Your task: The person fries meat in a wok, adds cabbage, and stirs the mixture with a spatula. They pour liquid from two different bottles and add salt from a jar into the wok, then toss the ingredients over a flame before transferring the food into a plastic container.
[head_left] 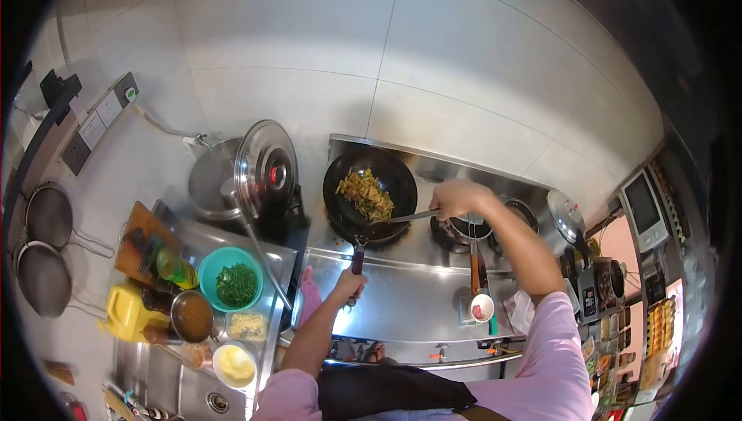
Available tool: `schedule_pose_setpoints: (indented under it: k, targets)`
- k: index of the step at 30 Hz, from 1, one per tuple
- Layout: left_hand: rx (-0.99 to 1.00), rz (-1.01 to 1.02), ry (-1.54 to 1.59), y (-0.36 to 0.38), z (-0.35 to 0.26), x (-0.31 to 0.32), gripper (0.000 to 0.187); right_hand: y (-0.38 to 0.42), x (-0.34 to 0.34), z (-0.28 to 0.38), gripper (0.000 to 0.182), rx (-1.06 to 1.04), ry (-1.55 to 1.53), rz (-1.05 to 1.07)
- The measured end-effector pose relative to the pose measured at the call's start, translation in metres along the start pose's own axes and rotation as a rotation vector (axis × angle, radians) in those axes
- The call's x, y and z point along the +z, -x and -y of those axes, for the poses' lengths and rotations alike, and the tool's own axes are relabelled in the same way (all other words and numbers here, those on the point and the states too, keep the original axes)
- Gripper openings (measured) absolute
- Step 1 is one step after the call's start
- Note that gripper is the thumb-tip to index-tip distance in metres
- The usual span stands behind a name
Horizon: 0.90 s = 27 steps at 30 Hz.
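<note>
My left hand is closed around the dark handle of a black wok on the stove. Inside the wok lies a heap of yellowish-brown chopped food, with bits of green. My right hand grips a metal spatula, whose far end reaches into the food at the wok's lower right. Just below my right hand sits a smaller pan on another burner, partly hidden by my arm. A utensil with a wooden handle rests across it.
To the left are a teal bowl of chopped greens, a yellow jug, a brown-filled pot and a white bowl. A large pot with a tilted lid stands behind. A small white cup sits at the stove's front.
</note>
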State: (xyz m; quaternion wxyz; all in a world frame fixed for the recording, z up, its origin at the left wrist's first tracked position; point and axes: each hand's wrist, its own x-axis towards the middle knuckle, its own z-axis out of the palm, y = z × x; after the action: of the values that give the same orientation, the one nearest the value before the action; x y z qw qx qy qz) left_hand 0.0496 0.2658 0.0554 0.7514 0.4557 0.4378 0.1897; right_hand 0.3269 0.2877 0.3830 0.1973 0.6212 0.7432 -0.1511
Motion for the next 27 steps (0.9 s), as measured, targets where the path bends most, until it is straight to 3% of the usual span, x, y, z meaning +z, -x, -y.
schedule_pose_setpoints:
  k: [2, 5, 6, 9, 10, 13, 14, 15, 20, 24, 27]
  targets:
    - [0.011, -0.005, 0.012, -0.002, 0.007, 0.002, 0.02, -0.025, 0.026, 0.009, 0.034, -0.022, 0.097, -0.112]
    - [0.019, -0.021, 0.001, -0.007, 0.009, 0.002, 0.019, -0.036, 0.043, -0.01, 0.032, -0.137, -0.07, -0.309]
    - [0.016, -0.031, 0.001, -0.007, 0.01, 0.003, 0.019, 0.004, -0.006, 0.024, 0.029, 0.096, -0.269, -0.074]
    - [0.017, -0.023, -0.01, -0.006, 0.01, 0.005, 0.018, 0.004, -0.012, 0.024, 0.038, 0.123, -0.416, 0.072]
    - [0.018, -0.028, -0.008, -0.007, 0.009, 0.007, 0.018, -0.015, 0.013, 0.015, 0.035, 0.021, -0.302, -0.026]
    - [0.02, -0.059, -0.012, -0.004, 0.005, 0.014, 0.017, -0.04, 0.057, 0.011, 0.027, 0.022, -0.137, -0.307]
    - [0.026, -0.086, -0.012, -0.002, 0.003, 0.018, 0.016, -0.032, 0.055, -0.003, 0.031, 0.238, -0.469, -0.116]
    - [0.027, -0.114, -0.008, 0.0, 0.001, 0.021, 0.016, -0.005, 0.033, -0.002, 0.033, 0.297, -0.692, -0.095]
    - [0.02, -0.156, -0.017, -0.014, 0.012, 0.041, 0.012, 0.016, -0.016, -0.055, 0.016, 0.426, -0.771, 0.174]
    - [0.026, -0.156, -0.006, -0.01, 0.004, 0.04, 0.011, -0.029, 0.022, -0.077, 0.016, 0.416, -0.849, 0.249]
    - [-0.001, -0.143, 0.017, -0.014, -0.004, 0.032, 0.011, -0.039, 0.063, -0.043, 0.021, 0.341, -0.903, -0.082]
